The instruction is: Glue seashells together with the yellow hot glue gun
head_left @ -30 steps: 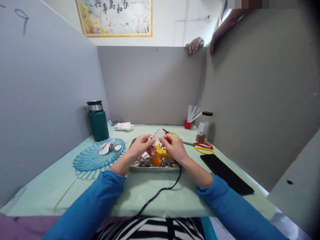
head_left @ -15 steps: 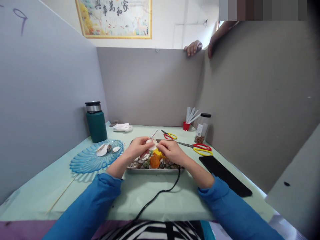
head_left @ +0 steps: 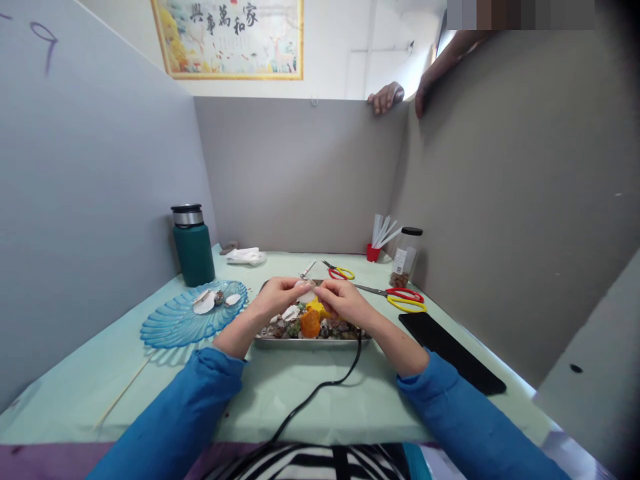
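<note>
Both hands meet above a metal tray holding small stones, shells, and orange and yellow pieces. My left hand and my right hand are closed, pinching between them a small white shell. A black cord runs from the tray's front towards me. Blue sleeves cover both forearms.
A blue glass plate with shells lies left, a green flask behind it. Two pairs of red-yellow scissors, a red cup of white sticks, a jar, a black phone sit right. Another person's hands grip the partition.
My hands lowered slightly towards the tray while still pinching the white shell; the view shifted a little. Nothing else moved.
</note>
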The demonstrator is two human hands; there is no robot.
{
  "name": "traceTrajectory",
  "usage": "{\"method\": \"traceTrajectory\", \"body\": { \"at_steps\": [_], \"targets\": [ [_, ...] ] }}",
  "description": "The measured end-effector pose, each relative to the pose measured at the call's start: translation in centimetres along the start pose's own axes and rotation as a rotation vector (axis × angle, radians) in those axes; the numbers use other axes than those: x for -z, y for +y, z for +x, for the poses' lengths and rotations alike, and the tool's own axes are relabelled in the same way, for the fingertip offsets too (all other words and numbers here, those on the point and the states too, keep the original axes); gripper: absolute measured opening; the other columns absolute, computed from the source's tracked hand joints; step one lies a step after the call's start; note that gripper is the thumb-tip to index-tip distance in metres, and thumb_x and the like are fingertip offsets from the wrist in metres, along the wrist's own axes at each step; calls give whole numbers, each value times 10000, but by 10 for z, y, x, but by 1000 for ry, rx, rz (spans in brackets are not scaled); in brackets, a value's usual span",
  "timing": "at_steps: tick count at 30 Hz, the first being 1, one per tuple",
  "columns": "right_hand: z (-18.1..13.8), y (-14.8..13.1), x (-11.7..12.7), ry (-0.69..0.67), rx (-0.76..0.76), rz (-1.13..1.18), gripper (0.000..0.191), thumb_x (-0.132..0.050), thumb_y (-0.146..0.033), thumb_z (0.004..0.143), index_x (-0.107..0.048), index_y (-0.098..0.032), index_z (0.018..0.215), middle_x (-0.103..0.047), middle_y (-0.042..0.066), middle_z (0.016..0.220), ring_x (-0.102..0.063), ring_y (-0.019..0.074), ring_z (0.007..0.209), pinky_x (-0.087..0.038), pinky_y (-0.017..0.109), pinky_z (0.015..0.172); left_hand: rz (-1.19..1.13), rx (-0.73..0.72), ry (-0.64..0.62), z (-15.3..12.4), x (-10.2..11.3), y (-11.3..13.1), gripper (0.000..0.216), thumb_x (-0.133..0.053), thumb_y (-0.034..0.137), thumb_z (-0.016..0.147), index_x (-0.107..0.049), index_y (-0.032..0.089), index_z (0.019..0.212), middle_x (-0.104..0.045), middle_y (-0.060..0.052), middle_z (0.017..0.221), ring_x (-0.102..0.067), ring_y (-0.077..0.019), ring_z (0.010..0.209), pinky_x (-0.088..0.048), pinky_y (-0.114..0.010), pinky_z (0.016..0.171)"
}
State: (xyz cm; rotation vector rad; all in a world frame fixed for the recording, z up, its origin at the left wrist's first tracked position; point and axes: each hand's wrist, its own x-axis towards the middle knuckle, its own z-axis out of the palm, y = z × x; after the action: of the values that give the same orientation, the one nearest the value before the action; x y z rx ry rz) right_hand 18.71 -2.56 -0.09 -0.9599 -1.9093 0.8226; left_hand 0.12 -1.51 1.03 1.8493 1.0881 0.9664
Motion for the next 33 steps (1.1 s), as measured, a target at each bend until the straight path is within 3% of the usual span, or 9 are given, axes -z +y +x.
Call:
{"method": "traceTrajectory", "body": {
  "at_steps": [4, 9, 16, 19, 21, 25, 29, 33],
  "targets": [
    [0, 1, -1, 23, 4, -15, 354, -491, -463, 843, -469, -190, 619, -468, -57, 480, -425, 75, 389, -339, 194, 386, -94, 4, -4, -2, -1, 2, 417, -606, 550, 723, -642, 135, 738, -475, 34, 550, -445, -80, 474, -367, -179, 404],
    [0, 1, -1, 11, -10, 4, 357, -496, -477, 836, -471, -193, 623, -461, -60, 480, -415, 76, 375, -335, 202, 377, -297, 35, -120, -4, -3, 4, 408, -660, 491, 709, -641, 121, 881, -638, -47, 795, -631, -155, 655, -508, -234, 513],
    [2, 2, 2, -5, -1, -115, 359, -458, -491, 855, -519, -178, 689, -502, -43, 526, -444, 87, 435, -327, 209, 429, -348, 49, -47, -3, -5, 5, 392, -639, 488, 731, -611, 102, 797, -590, -10, 597, -556, -94, 423, -476, -207, 426],
    [1, 1, 19, -84, 56, -354, 332, -576, -499, 778, -597, -168, 805, -612, 1, 721, -539, 122, 637, -360, 219, 542, -377, 79, 58, 1, -2, 3, 351, -644, 458, 730, -588, 112, 748, -587, -8, 549, -549, -93, 412, -461, -191, 410],
    [-2, 0, 31, -222, 49, -572, 387, -683, -493, 674, -615, -176, 886, -643, 25, 854, -564, 159, 751, -364, 232, 597, -396, 111, 118, 4, 1, 1, 320, -649, 434, 729, -565, 125, 721, -586, -4, 532, -553, -97, 415, -458, -186, 404],
    [-8, -3, 35, -330, -49, -837, 510, -726, -459, 624, -581, -202, 1041, -649, 54, 942, -575, 205, 799, -334, 244, 588, -391, 126, 182, 6, 4, -2, 307, -676, 415, 704, -548, 136, 702, -593, 2, 562, -567, -99, 433, -439, -176, 386],
    [-9, -2, 25, -292, -48, -884, 386, -640, -395, 728, -575, -200, 1055, -657, 72, 924, -581, 208, 774, -318, 250, 576, -369, 98, 239, 8, 6, -5, 325, -681, 426, 696, -526, 142, 670, -568, 8, 539, -566, -107, 433, -415, -174, 363],
    [-5, 2, 31, -230, -10, -746, 245, -542, -321, 812, -603, -183, 1006, -652, 66, 867, -570, 182, 741, -355, 253, 614, -352, 81, 270, 12, 11, -11, 292, -650, 405, 728, -538, 141, 675, -559, 5, 511, -539, -104, 411, -382, -172, 335]
  ]
}}
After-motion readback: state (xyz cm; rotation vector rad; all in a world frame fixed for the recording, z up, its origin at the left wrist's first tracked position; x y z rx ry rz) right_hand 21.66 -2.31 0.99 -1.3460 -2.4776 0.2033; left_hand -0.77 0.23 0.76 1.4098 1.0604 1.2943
